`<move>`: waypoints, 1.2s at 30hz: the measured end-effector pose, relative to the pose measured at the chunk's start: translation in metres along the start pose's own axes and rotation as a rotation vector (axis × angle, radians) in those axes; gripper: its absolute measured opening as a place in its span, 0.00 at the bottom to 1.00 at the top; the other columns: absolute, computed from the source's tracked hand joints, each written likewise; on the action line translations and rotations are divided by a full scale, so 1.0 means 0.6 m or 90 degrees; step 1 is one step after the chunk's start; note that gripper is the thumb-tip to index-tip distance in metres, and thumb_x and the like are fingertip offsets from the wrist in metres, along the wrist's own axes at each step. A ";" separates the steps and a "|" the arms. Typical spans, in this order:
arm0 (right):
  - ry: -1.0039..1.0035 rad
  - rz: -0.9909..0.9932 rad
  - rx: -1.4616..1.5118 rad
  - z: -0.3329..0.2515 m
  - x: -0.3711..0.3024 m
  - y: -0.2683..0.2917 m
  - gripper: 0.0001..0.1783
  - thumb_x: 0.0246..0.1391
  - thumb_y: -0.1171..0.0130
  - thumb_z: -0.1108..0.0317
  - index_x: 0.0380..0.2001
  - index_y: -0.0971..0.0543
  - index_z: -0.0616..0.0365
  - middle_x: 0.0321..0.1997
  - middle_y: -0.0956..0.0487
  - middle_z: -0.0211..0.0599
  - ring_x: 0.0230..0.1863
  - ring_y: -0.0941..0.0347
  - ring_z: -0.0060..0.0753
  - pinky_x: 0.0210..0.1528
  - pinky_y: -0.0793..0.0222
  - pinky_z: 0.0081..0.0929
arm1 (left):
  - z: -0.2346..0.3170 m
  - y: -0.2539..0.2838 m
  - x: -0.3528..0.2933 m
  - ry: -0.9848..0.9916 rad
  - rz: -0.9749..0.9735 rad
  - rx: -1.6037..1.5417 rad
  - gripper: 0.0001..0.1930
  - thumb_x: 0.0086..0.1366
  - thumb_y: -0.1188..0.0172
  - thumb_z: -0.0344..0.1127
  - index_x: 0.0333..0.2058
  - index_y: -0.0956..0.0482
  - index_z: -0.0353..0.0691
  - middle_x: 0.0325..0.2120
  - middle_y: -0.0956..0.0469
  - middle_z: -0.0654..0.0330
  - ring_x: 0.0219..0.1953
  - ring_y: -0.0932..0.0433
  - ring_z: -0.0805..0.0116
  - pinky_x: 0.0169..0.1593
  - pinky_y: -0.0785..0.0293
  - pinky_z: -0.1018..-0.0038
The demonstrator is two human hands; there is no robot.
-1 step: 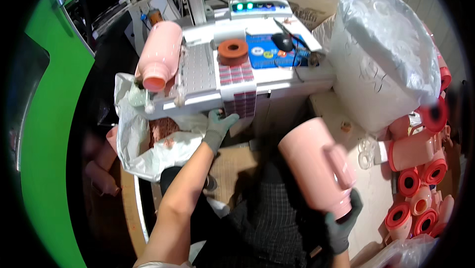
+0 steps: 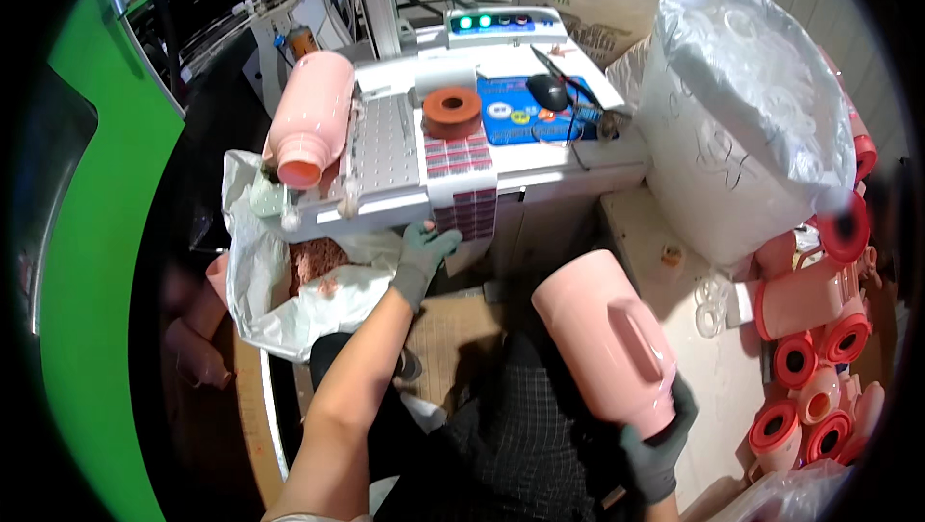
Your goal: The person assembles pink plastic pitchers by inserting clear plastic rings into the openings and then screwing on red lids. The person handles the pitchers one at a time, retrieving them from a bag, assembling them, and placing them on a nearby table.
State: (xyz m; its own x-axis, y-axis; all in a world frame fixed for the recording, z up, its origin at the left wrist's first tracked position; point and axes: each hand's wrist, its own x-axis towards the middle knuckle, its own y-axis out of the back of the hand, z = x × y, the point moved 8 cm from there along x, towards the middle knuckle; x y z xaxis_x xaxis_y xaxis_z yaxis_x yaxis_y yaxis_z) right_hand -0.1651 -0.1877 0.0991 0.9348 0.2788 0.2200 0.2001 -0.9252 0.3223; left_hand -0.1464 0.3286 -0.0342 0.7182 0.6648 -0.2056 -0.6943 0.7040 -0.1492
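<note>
In the head view, the right hand (image 2: 660,450) has its gloved fingers wrapped around the narrow end of the pink jug (image 2: 590,341), tilted above the right side of the lap (image 2: 515,411); gripped only there, the glossy body could probably swing or slip if that hold loosened. The left hand (image 2: 423,258) is at the label strip (image 2: 464,214) over the table's front edge (image 2: 568,176), and whether its fingers pinch anything I cannot tell; a crooked tug could crease or tear it.

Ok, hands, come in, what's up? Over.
Right hand gripping pink jug by narrow end, jug tilted. Left hand at label strip, touch unclear. Orange ring sitting on strip.
</note>
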 end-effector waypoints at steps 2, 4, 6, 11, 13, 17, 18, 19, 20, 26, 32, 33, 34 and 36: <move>0.026 -0.070 -0.059 0.021 -0.021 -0.003 0.58 0.43 0.29 0.67 0.73 0.52 0.64 0.69 0.37 0.49 0.70 0.37 0.43 0.72 0.40 0.42 | 0.028 0.001 -0.027 -0.145 0.055 0.033 0.30 0.57 0.25 0.28 0.51 0.36 0.34 0.40 0.20 0.54 0.38 0.19 0.69 0.37 0.20 0.74; -0.060 -0.055 0.004 0.036 -0.038 -0.010 0.61 0.41 0.32 0.72 0.75 0.55 0.64 0.72 0.39 0.51 0.72 0.38 0.44 0.72 0.40 0.42 | 0.098 -0.017 -0.075 -0.214 0.060 0.154 0.31 0.59 0.28 0.29 0.56 0.36 0.33 0.38 0.19 0.56 0.37 0.19 0.70 0.38 0.21 0.74; -0.100 -0.074 0.017 0.021 -0.023 -0.025 0.67 0.39 0.32 0.76 0.78 0.62 0.63 0.75 0.41 0.52 0.72 0.38 0.43 0.71 0.38 0.41 | 0.156 -0.028 -0.092 -0.291 0.076 0.237 0.32 0.60 0.30 0.29 0.60 0.34 0.33 0.35 0.19 0.56 0.34 0.19 0.71 0.38 0.21 0.74; -0.038 -0.119 -0.014 0.008 -0.037 -0.039 0.69 0.36 0.25 0.72 0.78 0.57 0.67 0.72 0.37 0.53 0.69 0.34 0.44 0.69 0.34 0.41 | 0.179 -0.004 -0.081 -0.400 0.147 0.430 0.17 0.62 0.31 0.30 0.49 0.18 0.35 0.30 0.17 0.59 0.31 0.22 0.76 0.40 0.23 0.75; -0.016 -0.115 0.019 0.010 -0.054 -0.041 0.70 0.35 0.23 0.71 0.78 0.56 0.66 0.72 0.37 0.54 0.69 0.33 0.45 0.68 0.33 0.42 | 0.178 -0.001 -0.079 -0.362 0.153 0.443 0.15 0.62 0.31 0.30 0.47 0.17 0.35 0.29 0.16 0.58 0.30 0.21 0.75 0.40 0.23 0.74; 0.034 -0.092 -0.062 0.010 -0.086 -0.042 0.68 0.37 0.21 0.72 0.77 0.53 0.66 0.74 0.38 0.54 0.70 0.33 0.45 0.68 0.31 0.43 | 0.193 -0.022 -0.097 -0.463 0.145 0.411 0.13 0.61 0.31 0.32 0.44 0.16 0.37 0.31 0.16 0.49 0.28 0.18 0.59 0.38 0.22 0.67; 0.066 -0.091 -0.087 0.003 -0.088 -0.043 0.68 0.36 0.20 0.72 0.77 0.52 0.65 0.73 0.36 0.53 0.69 0.32 0.46 0.68 0.31 0.43 | 0.191 -0.020 -0.096 -0.463 0.138 0.396 0.12 0.61 0.30 0.33 0.42 0.16 0.37 0.31 0.17 0.51 0.30 0.18 0.58 0.38 0.22 0.67; 0.060 -0.090 -0.102 -0.001 -0.090 -0.046 0.67 0.37 0.21 0.73 0.77 0.52 0.65 0.72 0.35 0.52 0.68 0.31 0.46 0.67 0.30 0.43 | 0.190 -0.014 -0.099 -0.481 0.157 0.407 0.11 0.61 0.29 0.33 0.41 0.16 0.37 0.31 0.17 0.52 0.31 0.18 0.59 0.39 0.22 0.68; 0.072 -0.079 -0.132 -0.006 -0.092 -0.050 0.66 0.38 0.20 0.69 0.77 0.50 0.56 0.74 0.38 0.58 0.69 0.31 0.53 0.65 0.29 0.46 | 0.188 -0.006 -0.102 -0.500 0.174 0.418 0.10 0.61 0.29 0.33 0.40 0.16 0.37 0.31 0.18 0.53 0.32 0.18 0.59 0.40 0.23 0.68; 0.191 -0.043 -0.245 -0.048 -0.085 -0.070 0.67 0.36 0.16 0.61 0.77 0.46 0.43 0.76 0.45 0.67 0.67 0.31 0.68 0.56 0.22 0.51 | 0.126 -0.073 -0.256 -0.195 0.057 0.011 0.05 0.65 0.34 0.28 0.39 0.18 0.36 0.36 0.18 0.59 0.35 0.20 0.72 0.40 0.22 0.77; 0.249 -0.056 -0.345 -0.066 -0.104 -0.082 0.68 0.37 0.18 0.60 0.78 0.50 0.40 0.77 0.47 0.68 0.71 0.38 0.72 0.65 0.30 0.56 | 0.117 -0.200 -0.377 0.096 -0.251 -0.193 0.08 0.69 0.40 0.31 0.39 0.16 0.32 0.29 0.17 0.59 0.31 0.19 0.75 0.36 0.24 0.80; 0.249 -0.047 -0.348 -0.067 -0.105 -0.084 0.67 0.37 0.17 0.59 0.77 0.48 0.38 0.76 0.46 0.69 0.70 0.36 0.73 0.62 0.27 0.56 | 0.123 -0.199 -0.379 0.093 -0.252 -0.197 0.08 0.69 0.40 0.31 0.39 0.16 0.32 0.29 0.17 0.60 0.31 0.19 0.75 0.36 0.24 0.80; 0.249 -0.038 -0.351 -0.070 -0.105 -0.085 0.66 0.37 0.16 0.59 0.76 0.47 0.36 0.75 0.46 0.70 0.69 0.35 0.73 0.59 0.25 0.56 | 0.128 -0.199 -0.381 0.090 -0.253 -0.201 0.08 0.69 0.39 0.31 0.38 0.16 0.32 0.29 0.17 0.60 0.31 0.20 0.76 0.35 0.24 0.80; 0.253 -0.033 -0.360 -0.071 -0.106 -0.087 0.64 0.38 0.16 0.59 0.76 0.45 0.34 0.74 0.45 0.71 0.67 0.33 0.74 0.56 0.23 0.56 | 0.128 -0.198 -0.380 0.090 -0.247 -0.183 0.08 0.69 0.40 0.31 0.37 0.16 0.33 0.29 0.17 0.60 0.30 0.21 0.76 0.34 0.26 0.80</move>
State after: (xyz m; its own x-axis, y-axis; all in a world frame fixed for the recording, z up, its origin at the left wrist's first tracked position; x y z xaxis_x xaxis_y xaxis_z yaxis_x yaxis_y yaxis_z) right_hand -0.2471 -0.1463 0.1073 0.7280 0.4917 0.4778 -0.0434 -0.6625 0.7478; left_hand -0.2242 0.1128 0.1047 0.9263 0.3138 -0.2086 -0.3767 0.7820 -0.4966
